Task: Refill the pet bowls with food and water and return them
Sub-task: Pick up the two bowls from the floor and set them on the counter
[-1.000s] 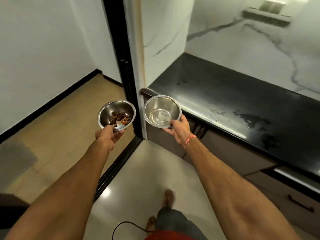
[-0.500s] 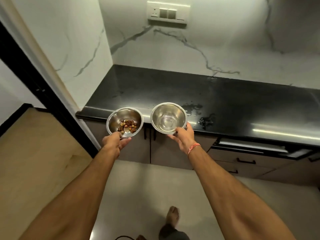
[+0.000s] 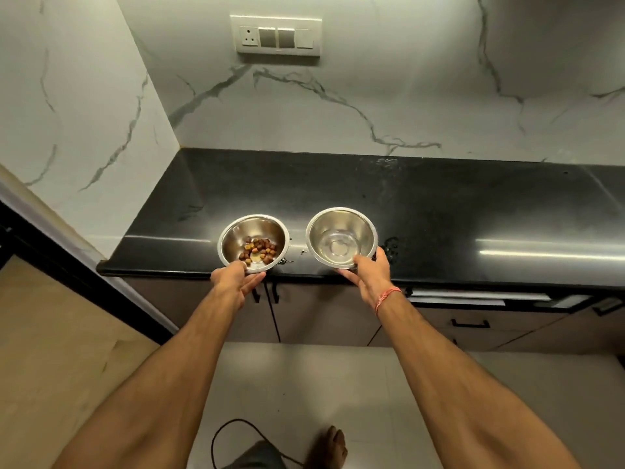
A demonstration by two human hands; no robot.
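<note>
My left hand [image 3: 233,280] grips the near rim of a steel food bowl [image 3: 252,233] that holds a small heap of brown kibble [image 3: 257,252]. My right hand [image 3: 370,277] grips the near rim of a second steel bowl [image 3: 341,231], which has a little clear water in its bottom. Both bowls are side by side over the front edge of the black countertop [image 3: 372,191]. Whether they rest on it or hover just above it cannot be told.
The countertop meets marble walls at the back and left, with a switch panel [image 3: 275,35] above. Wet spots lie on the counter right of the bowls. Cabinet doors and drawers [image 3: 470,323] sit below. A dark door frame [image 3: 67,272] stands left; a black cable [image 3: 233,428] loops on the floor.
I have turned from the doorway to face the counter and stepped closer. Both bowls, still held, have moved forward from in front of the counter edge to over its front strip.
</note>
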